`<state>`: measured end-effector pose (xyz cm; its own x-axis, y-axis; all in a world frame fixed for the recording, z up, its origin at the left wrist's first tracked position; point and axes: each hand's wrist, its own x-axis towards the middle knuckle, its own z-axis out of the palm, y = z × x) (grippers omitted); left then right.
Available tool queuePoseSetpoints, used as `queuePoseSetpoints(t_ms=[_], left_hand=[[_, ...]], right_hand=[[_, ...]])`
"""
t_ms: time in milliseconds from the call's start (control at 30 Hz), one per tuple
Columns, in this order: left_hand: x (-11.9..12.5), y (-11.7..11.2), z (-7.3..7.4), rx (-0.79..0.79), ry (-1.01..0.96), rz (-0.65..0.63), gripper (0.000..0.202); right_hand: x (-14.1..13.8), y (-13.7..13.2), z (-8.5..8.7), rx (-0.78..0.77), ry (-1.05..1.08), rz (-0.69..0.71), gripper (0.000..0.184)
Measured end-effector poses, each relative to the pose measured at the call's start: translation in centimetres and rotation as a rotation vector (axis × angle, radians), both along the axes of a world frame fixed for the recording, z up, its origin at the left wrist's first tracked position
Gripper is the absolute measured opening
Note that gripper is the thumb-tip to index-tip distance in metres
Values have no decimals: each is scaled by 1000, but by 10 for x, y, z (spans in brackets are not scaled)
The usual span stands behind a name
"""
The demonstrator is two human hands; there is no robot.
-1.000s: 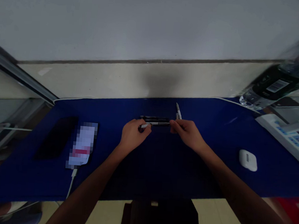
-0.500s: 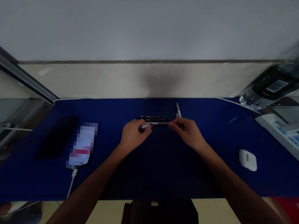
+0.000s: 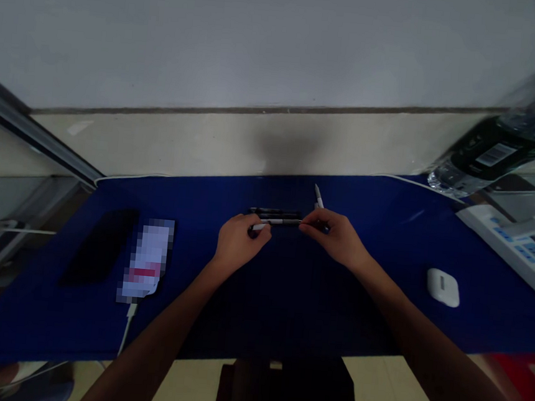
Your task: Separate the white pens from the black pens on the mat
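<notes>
My left hand (image 3: 236, 241) is closed on the left end of a slim black pen (image 3: 279, 222) with a white tip, held level above the blue mat (image 3: 289, 277). My right hand (image 3: 334, 236) pinches the pen's right end, and a white pen (image 3: 319, 197) pokes up from behind its fingers. Just behind the held pen, one or two dark pens (image 3: 274, 213) lie on the mat.
On the mat lie a dark phone (image 3: 99, 245) at the left, a lit phone (image 3: 147, 260) with a white cable beside it, and a white earbud case (image 3: 443, 287) at the right. A water bottle (image 3: 496, 152) and a white calculator (image 3: 521, 244) sit far right. A pale wall rises behind.
My right hand has slid slightly left along the pen. The left hand and the things on the mat have stayed put.
</notes>
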<state>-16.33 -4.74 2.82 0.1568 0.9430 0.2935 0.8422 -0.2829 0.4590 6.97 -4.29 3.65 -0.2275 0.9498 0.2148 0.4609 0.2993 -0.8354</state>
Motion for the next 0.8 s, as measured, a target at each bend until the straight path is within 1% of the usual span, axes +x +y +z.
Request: queuePoseSetpoints(t_ms=[67,233,467,533,667,733,800], left_hand=[[0,0,0,6,-1,3,24],[0,0,0,7,-3,-11,25],[1,0,1,-2,7,-13,26],[1,0,1,-2,1,-11,25],[0,0,0,2,-1,-16,25],[0,0,0,0,2,-21,26],[0,0,0,9,7,-25,27]], right_hand=[[0,0,0,5,6,-7,17],[0,-1,2,-55,-28,12,32],[1,0,0,-50,38,29,16],[1,0,1,-50,24,20,18],[0,-1,3,-63,-45,43,33],[0,-1,3,-54,-43,44,32],[0,-1,1,-45,-16,29,25]])
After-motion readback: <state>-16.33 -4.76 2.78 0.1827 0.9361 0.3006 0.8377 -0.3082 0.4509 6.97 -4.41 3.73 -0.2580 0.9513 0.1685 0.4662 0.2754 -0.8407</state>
